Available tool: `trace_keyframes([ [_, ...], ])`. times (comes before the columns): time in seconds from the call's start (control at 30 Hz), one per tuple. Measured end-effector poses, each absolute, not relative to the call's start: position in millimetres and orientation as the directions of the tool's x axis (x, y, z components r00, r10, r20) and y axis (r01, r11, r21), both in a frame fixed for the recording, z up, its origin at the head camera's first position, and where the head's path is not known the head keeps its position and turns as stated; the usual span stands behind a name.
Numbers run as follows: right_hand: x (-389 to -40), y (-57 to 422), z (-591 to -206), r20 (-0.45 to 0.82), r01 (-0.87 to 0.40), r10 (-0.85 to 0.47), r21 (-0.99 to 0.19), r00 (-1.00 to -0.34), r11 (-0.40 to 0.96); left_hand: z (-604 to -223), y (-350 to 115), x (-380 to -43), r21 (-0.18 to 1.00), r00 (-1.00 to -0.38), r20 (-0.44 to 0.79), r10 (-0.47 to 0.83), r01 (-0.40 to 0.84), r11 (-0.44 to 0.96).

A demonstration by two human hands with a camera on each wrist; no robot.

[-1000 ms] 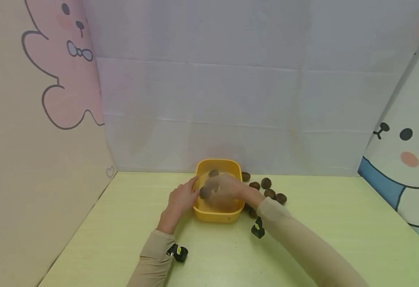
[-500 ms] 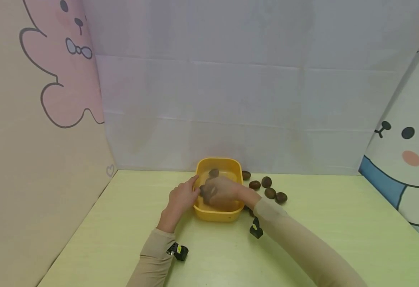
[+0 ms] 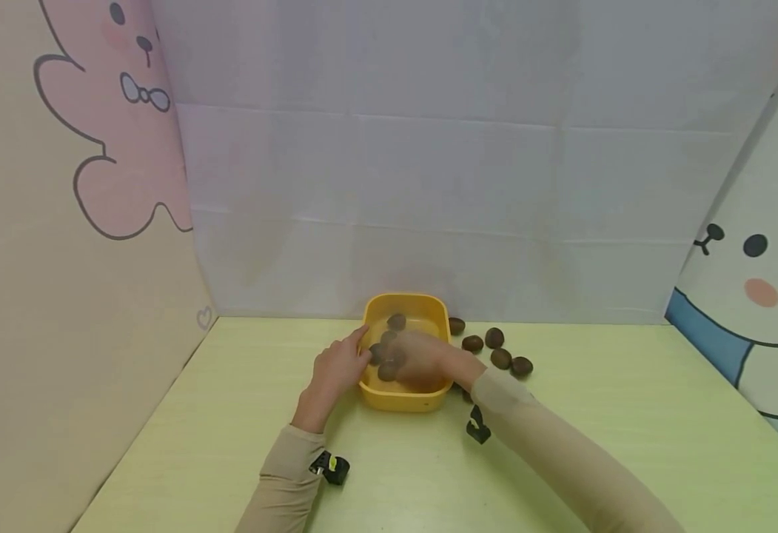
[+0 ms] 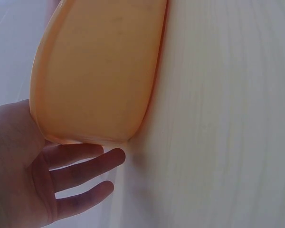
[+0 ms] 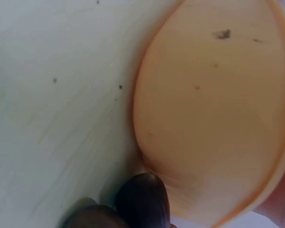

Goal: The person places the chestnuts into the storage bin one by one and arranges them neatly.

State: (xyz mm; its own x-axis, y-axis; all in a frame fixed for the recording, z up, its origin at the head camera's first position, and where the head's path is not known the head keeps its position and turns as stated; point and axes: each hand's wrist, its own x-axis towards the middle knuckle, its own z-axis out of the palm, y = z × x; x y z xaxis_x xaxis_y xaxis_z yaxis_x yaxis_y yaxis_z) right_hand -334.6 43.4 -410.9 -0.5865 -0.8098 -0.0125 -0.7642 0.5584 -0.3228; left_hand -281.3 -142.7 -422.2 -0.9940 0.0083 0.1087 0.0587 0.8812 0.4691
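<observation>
Near the middle of the back edge of the pale yellow-green worktop [image 3: 402, 474], a yellow, rounded-rectangular plastic basin [image 3: 402, 403] is being steadied at its left rim by the left hand [image 3: 340, 368]: thumb and forefinger are being set on the rim, while the other three fingers are being held spread, nearly straight, outside the wall. The basin is being reached into across its right rim by the right hand [image 3: 422, 357], which is being seen only as a blur; whether anything is being pinched cannot be told. Dark brown oval objects [image 3: 397, 321] are being contained mainly along the basin's left half, and loose brown ovals [image 3: 472, 343] are being supported on the worktop just beside and near its right wall. The left hold is being judged light, so sideways pushes should be made gently; the ovals look smooth and should be lowered, not dropped, lest any be rolled away.
</observation>
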Motion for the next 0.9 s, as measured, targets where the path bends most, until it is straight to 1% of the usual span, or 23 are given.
trace_keyframes([
  [0.07,-333.9,45.6,-408.2,-0.019,-0.723,-0.78,-0.363,-0.625,0.588,-422.3,-142.3,-281.2,0.473,-0.994,0.108,0.009,0.059,0.879],
  [0.13,-333.3,48.9,-403.6,-0.021,-0.698,-0.766,-0.395,-0.642,0.597,-422.6,-142.2,-281.5,0.473,-0.994,0.109,0.009,0.059,0.879],
  [0.27,-333.8,60.9,-393.6,-0.008,-0.685,-0.758,-0.422,-0.652,0.594,-423.0,-142.3,-281.8,0.469,-0.994,0.108,0.012,0.062,0.881],
  [0.43,-330.9,80.7,-382.5,0.047,-0.678,-0.733,-0.427,-0.678,0.599,-423.5,-142.4,-281.8,0.473,-0.993,0.114,0.01,0.063,0.879],
  [0.57,-328.0,92.5,-376.6,0.089,-0.68,-0.723,-0.435,-0.685,0.591,-423.4,-142.2,-281.4,0.477,-0.993,0.118,0.009,0.065,0.877],
  [0.73,-326.8,104.7,-373.0,0.097,-0.657,-0.696,-0.446,-0.711,0.608,-422.8,-142.0,-281.6,0.475,-0.994,0.111,0.008,0.06,0.878],
  [0.9,-325.1,115.7,-370.8,0.136,-0.672,-0.696,-0.441,-0.705,0.595,-422.6,-142.2,-281.4,0.476,-0.995,0.102,0.003,0.051,0.878],
])
